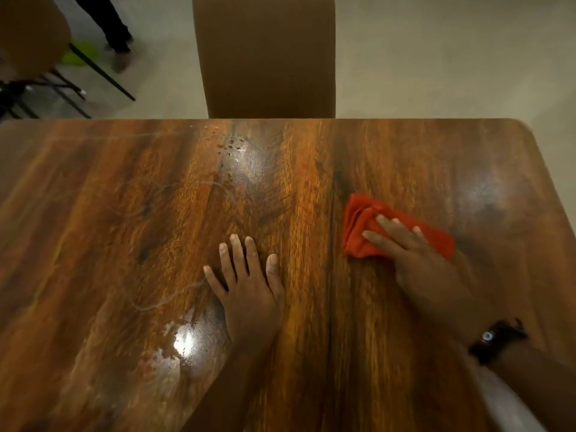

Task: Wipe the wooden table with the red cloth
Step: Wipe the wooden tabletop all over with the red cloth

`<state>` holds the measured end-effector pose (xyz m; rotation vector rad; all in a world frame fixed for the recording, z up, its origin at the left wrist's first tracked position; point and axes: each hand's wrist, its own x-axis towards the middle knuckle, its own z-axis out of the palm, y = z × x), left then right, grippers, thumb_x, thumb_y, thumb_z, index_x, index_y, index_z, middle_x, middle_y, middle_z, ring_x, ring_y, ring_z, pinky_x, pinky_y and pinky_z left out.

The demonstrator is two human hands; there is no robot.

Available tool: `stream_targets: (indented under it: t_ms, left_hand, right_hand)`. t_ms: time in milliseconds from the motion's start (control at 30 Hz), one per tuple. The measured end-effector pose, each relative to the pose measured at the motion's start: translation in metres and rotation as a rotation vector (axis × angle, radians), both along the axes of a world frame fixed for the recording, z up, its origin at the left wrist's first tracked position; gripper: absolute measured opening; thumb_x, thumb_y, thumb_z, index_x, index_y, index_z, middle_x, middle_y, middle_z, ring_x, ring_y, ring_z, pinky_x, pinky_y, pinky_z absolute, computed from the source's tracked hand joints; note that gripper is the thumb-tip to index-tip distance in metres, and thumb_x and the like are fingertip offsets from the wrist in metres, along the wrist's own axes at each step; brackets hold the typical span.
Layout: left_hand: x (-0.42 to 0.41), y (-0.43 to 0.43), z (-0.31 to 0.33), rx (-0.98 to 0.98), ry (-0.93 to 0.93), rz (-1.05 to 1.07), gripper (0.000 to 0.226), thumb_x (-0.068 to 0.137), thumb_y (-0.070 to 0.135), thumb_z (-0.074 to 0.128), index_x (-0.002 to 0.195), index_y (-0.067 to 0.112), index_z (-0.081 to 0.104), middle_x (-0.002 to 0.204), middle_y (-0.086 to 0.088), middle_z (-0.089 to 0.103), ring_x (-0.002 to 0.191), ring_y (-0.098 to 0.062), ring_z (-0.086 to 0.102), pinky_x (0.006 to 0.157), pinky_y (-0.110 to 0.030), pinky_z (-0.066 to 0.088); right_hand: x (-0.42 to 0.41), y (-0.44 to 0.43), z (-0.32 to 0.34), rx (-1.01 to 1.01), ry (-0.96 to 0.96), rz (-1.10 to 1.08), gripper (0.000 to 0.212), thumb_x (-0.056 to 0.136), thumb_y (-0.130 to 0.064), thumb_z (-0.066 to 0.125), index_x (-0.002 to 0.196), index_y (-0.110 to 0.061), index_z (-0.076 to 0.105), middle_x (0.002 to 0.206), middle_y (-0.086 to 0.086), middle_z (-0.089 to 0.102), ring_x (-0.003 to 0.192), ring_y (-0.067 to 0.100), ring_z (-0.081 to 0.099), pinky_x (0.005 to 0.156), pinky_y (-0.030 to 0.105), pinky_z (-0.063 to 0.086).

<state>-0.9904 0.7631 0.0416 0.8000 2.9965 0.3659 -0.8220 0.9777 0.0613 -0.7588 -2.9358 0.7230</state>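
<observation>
wooden table [124,232]: glossy, dark grain, with water droplets [232,148] near the far edge and a wet patch [180,341] toward the near edge. red cloth [361,226]: bunched, lying toward the table's right edge, about midway between near and far edges. your right hand [417,260]: pressed flat on top of the cloth, fingers spread over it, pinning it to the wood rather than gripping it; dark wristband [495,339] on that wrist. your left hand [249,285]: palm down, fingers wide, resting bare on the table's middle, holding nothing. brown chair [268,57]: backrest against the far edge. second person's legs [115,29]: beyond the far left corner.
</observation>
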Motion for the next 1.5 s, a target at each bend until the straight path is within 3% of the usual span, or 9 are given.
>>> stream_targets:
  t_ms: [167,300,433,600,767,1000,1167,1267,1500]
  left_hand:
    - [0.000,0.000,-0.003,0.001,0.001,-0.001,0.068,0.101,0.054,0.007,0.153,0.015,0.027,0.163,-0.006,0.016,0.152,-0.024,0.003,0.120,-0.059,0.000]
    - [0.000,0.001,-0.005,0.033,-0.001,0.016,0.069,0.100,0.056,0.005,0.153,0.018,0.026,0.164,-0.004,0.015,0.152,-0.020,0.000,0.120,-0.056,-0.003]
    - [0.000,0.001,-0.005,0.040,-0.001,0.017,0.068,0.099,0.055,0.005,0.153,0.019,0.026,0.164,-0.002,0.014,0.152,-0.018,-0.001,0.121,-0.055,-0.005]
    - [0.001,0.002,-0.003,0.023,0.023,0.022,0.067,0.100,0.053,0.007,0.152,0.017,0.030,0.162,-0.005,0.020,0.152,-0.022,0.005,0.120,-0.057,0.000]
    - [0.000,0.000,-0.003,0.015,0.012,0.005,0.066,0.101,0.052,0.009,0.152,0.016,0.030,0.162,-0.007,0.021,0.152,-0.025,0.006,0.119,-0.060,0.002]
    - [-0.001,-0.001,-0.003,0.028,0.028,-0.003,0.066,0.101,0.053,0.008,0.151,0.016,0.030,0.161,-0.007,0.022,0.152,-0.027,0.006,0.119,-0.060,0.000]
    - [-0.001,0.000,-0.001,0.050,0.040,0.011,0.058,0.102,0.050,0.018,0.141,0.017,0.046,0.155,-0.006,0.037,0.148,-0.029,0.021,0.117,-0.059,0.011]
    - [0.012,-0.013,0.005,0.168,0.070,-0.097,0.048,0.103,0.045,0.027,0.125,0.019,0.060,0.145,-0.001,0.051,0.141,-0.027,0.035,0.112,-0.051,0.022]
    - [0.103,-0.115,0.022,0.330,-0.117,-0.214,0.045,0.102,0.039,0.029,0.132,0.018,0.055,0.148,0.001,0.046,0.144,-0.020,0.028,0.114,-0.047,0.023]
  right_hand:
    - [-0.054,0.111,0.000,0.040,0.042,-0.267,0.056,0.094,0.001,0.044,0.144,-0.024,0.043,0.159,0.009,0.027,0.147,0.029,0.021,0.119,0.057,0.015]
    - [-0.163,0.151,-0.003,-0.063,0.127,-0.367,0.047,0.097,-0.007,0.045,0.135,-0.035,0.052,0.151,0.007,0.041,0.141,0.032,0.035,0.116,0.060,0.023]
    - [-0.216,0.072,0.001,-0.048,0.109,-0.113,0.047,0.099,-0.007,0.045,0.140,-0.030,0.049,0.157,0.007,0.030,0.148,0.032,0.018,0.118,0.053,-0.001]
    - [-0.123,-0.032,-0.001,-0.019,0.130,0.167,0.059,0.096,-0.002,0.041,0.147,-0.030,0.037,0.161,-0.002,0.021,0.150,0.020,0.012,0.122,0.040,0.004]
    - [-0.009,-0.003,0.004,0.068,-0.008,0.173,0.060,0.093,-0.024,0.051,0.145,-0.046,0.034,0.160,-0.016,0.021,0.148,0.008,0.018,0.120,0.049,0.015]
    - [-0.094,0.048,-0.006,-0.002,0.040,-0.077,0.045,0.100,-0.043,0.044,0.145,-0.038,0.039,0.162,-0.003,0.020,0.150,0.025,0.011,0.117,0.060,-0.005]
    - [-0.092,-0.035,-0.006,-0.074,0.103,0.085,0.042,0.100,-0.033,0.047,0.142,-0.036,0.045,0.161,-0.004,0.023,0.150,0.019,0.012,0.119,0.052,-0.007]
    - [-0.029,-0.093,-0.003,-0.090,0.098,0.204,0.044,0.100,-0.028,0.050,0.142,-0.039,0.044,0.160,-0.009,0.023,0.150,0.014,0.012,0.121,0.051,-0.002]
    - [0.138,-0.125,0.005,-0.012,-0.013,0.237,0.057,0.096,-0.016,0.049,0.145,-0.040,0.035,0.160,-0.008,0.023,0.150,0.015,0.014,0.119,0.057,0.013]
